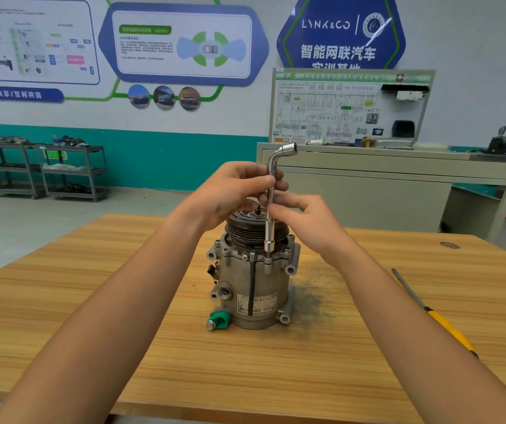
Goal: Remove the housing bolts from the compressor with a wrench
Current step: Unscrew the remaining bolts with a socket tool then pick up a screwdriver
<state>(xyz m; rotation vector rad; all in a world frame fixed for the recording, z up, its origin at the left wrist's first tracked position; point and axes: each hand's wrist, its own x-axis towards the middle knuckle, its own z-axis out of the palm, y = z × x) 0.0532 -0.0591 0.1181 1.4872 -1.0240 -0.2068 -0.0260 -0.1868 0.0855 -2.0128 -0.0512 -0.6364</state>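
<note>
Grey compressor (254, 286) upright mid-surface (245, 362), edges well clear; left hand (230, 191) and right hand (303, 218) fingers clamp the vertical wrench (269, 237)

The rear wall (475, 56) was white above a teal lower band (169, 160) and carried printed display panels (181, 44). Two grey metal shelf carts (71, 172) stood at left on a grey floor (46, 221). A beige cabinet (368, 191) at right supported an upright wiring-diagram board (349, 108). A wood-grain table (92, 316) occupied the foreground.
</note>
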